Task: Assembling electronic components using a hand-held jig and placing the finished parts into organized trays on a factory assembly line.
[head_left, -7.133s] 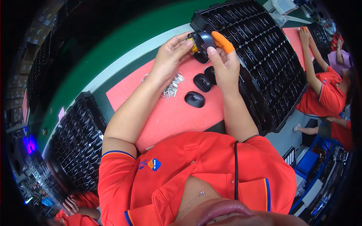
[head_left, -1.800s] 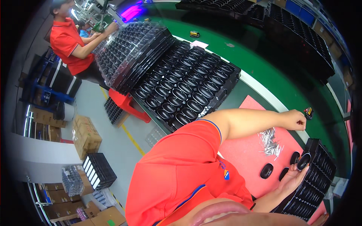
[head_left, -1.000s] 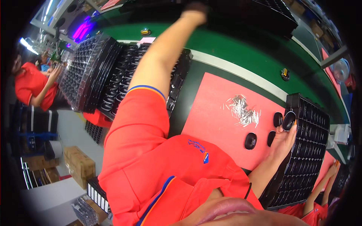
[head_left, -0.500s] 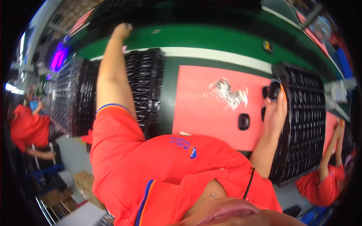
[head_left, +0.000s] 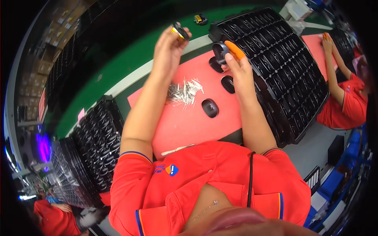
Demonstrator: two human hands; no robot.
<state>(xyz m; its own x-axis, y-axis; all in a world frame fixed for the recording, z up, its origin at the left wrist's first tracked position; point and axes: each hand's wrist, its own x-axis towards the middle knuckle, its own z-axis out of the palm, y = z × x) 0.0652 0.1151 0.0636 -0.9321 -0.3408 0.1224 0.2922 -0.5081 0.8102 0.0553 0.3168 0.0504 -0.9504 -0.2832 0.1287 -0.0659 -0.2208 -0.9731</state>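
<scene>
My left hand is raised over the far edge of the pink mat, its fingers closed on a small black-and-yellow part. To its right, my right hand grips a dark, glossy oval shell between thumb and fingers. An orange finger cot covers one finger. Three similar dark shells lie near that hand: one shell just under it, a second shell beside the wrist, and a third shell closer to me. Left of them is a loose pile of thin silvery pieces.
Black compartment trays stand at the right, and more stacked trays at the left. Beyond the mat runs a green surface carrying another black-and-yellow part. A slim pale-handled tool lies near my chest. Co-workers in red sit on both sides.
My left hand has come back from the far left over the green surface and now holds the black-and-yellow part near my right hand. The whole view has turned. My right hand still holds a shell.
</scene>
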